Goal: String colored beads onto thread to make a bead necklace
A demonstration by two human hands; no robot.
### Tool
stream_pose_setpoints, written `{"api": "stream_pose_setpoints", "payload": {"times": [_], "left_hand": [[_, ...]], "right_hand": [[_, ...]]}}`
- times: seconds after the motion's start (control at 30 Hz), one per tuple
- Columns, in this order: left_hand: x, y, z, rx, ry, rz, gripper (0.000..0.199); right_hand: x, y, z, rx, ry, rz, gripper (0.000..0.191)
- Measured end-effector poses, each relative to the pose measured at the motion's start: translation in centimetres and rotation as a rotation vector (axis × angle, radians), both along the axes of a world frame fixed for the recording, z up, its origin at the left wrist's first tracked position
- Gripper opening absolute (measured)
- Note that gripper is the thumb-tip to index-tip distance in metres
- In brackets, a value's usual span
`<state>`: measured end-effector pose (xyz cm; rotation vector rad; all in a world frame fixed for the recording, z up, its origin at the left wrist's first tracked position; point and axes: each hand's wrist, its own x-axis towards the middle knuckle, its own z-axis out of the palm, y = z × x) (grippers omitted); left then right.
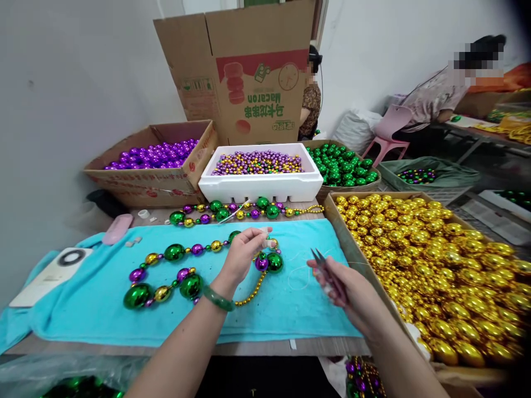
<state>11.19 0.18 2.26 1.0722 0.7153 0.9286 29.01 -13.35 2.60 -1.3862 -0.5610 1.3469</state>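
My left hand (246,249), with a green bangle (218,298) at the wrist, pinches the bead string near its right end, just above a green bead (274,262) and a purple bead (261,263). The string of green, purple and gold beads (174,252) loops over the blue towel (99,309). My right hand (338,279) is closed around small dark scissors (326,265), their pointed blades slightly apart and aimed up and left. Thin clear thread (299,287) curls on the towel between my hands.
A gold-bead box (338,221) stands right. Behind the towel are a finished-looking bead strand (222,214), a white foam box (261,185), a purple-bead box (145,185) and green beads (340,166). A phone (53,271) lies left. Two people sit farther back.
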Motion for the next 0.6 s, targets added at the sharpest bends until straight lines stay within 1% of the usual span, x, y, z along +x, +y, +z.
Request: {"api": "stream_pose_setpoints", "payload": {"times": [0.1,0.17,0.23,0.37,0.6], "left_hand": [[0.4,-0.6,0.0,-0.076,-0.106,-0.086,0.017],[0.6,-0.8,0.0,-0.083,-0.132,-0.109,0.017],[0.7,-0.9,-0.1,-0.068,-0.123,-0.115,0.017],[0.6,-0.9,-0.4,-0.005,-0.085,-0.126,0.016],[0.2,-0.7,-1.2,0.136,0.021,-0.144,0.011]], "right_hand": [[-2.9,1.6,0.6,0.022,0.294,0.031,0.032],[-4.1,2.5,0.5,0.01,0.402,0.046,0.029],[-4.7,3.2,0.3,-0.002,0.475,0.058,0.027],[-4.9,3.9,0.0,0.004,0.547,0.073,0.026],[-4.9,4.3,0.2,0.025,0.511,0.077,0.023]]}}
